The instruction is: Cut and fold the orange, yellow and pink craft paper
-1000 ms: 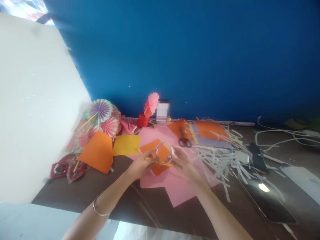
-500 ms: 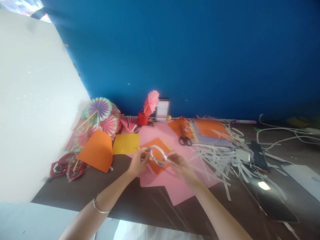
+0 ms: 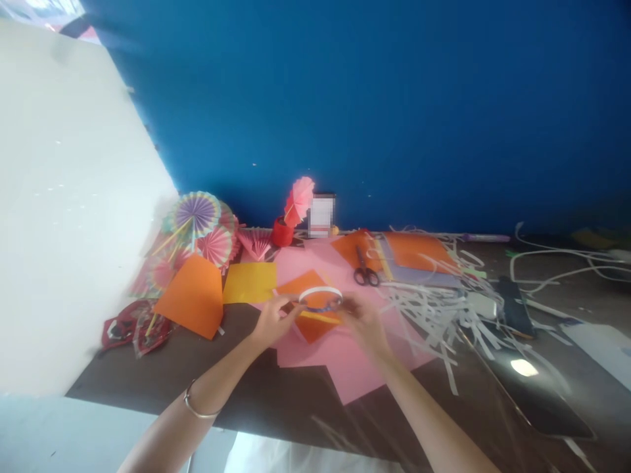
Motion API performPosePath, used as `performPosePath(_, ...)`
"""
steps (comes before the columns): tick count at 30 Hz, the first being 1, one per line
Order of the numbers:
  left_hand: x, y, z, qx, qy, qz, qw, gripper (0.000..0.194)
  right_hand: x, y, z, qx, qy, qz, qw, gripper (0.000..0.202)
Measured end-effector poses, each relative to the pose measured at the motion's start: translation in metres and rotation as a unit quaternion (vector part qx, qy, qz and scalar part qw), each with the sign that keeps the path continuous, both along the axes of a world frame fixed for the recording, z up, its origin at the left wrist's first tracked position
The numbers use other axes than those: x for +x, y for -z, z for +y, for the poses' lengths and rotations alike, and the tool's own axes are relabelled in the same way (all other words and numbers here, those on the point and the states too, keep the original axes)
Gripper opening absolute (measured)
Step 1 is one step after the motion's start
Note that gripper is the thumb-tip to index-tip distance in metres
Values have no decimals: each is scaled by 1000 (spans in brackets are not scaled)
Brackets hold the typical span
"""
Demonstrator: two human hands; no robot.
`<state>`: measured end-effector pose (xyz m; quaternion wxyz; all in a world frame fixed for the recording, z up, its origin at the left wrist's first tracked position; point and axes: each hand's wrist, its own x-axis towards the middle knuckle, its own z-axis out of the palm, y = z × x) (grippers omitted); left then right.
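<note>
Spanning both hands, center of the frame: one tape roll (image 3: 320, 290), white-rimmed with blue markings, held above an orange sheet (image 3: 311, 277). Left hand (image 3: 273, 322): fingers pinching the roll's left side. Right hand (image 3: 365, 323): fingers pinching its right side. Beneath: pink paper (image 3: 352, 374) on a brown counter (image 3: 290, 420). Right of center: scissors (image 3: 366, 276), dark-handled; white paper strips (image 3: 419, 305), heaped. Left of center: one yellow sheet (image 3: 250, 282); pleated paper fans (image 3: 197, 215), clustered.

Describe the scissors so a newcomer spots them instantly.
Below the big blue wall is a brown table. Beyond the right hand, left of the tangled white paper strips, lie dark-handled scissors: the only thing there with two round finger loops.
</note>
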<state>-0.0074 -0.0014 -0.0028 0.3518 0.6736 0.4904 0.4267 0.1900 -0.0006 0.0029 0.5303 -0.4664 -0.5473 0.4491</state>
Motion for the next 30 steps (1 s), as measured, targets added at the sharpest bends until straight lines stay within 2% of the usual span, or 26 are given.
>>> performPosePath(4, -1, 4, 3, 60, 1, 27, 998, 26, 0, 2, -1, 42, 54, -34, 997, 33)
performPosePath(8, -3, 5, 3, 98, 8, 18, 995, 24, 1, 3, -3, 55, 58, -88, 993, 23)
performPosePath(12, -3, 4, 3, 72, 4, 9, 997, 32, 1, 5, -1, 28, 57, -75, 995, 24)
performPosePath(17, -2, 3, 3, 30, -4, 36, 999, 28, 1, 3, 1, -10, 32, -22, 999, 28)
performPosePath(23, -2, 6, 3, 3, 28, -13, 1000, 50, 0, -2, 2, -43, 25, 29, 998, 32)
performPosePath(30, -3, 5, 2, -30, 50, -22, 998, 60, 0, -9, -2, -71, 10, 58, 996, 41)
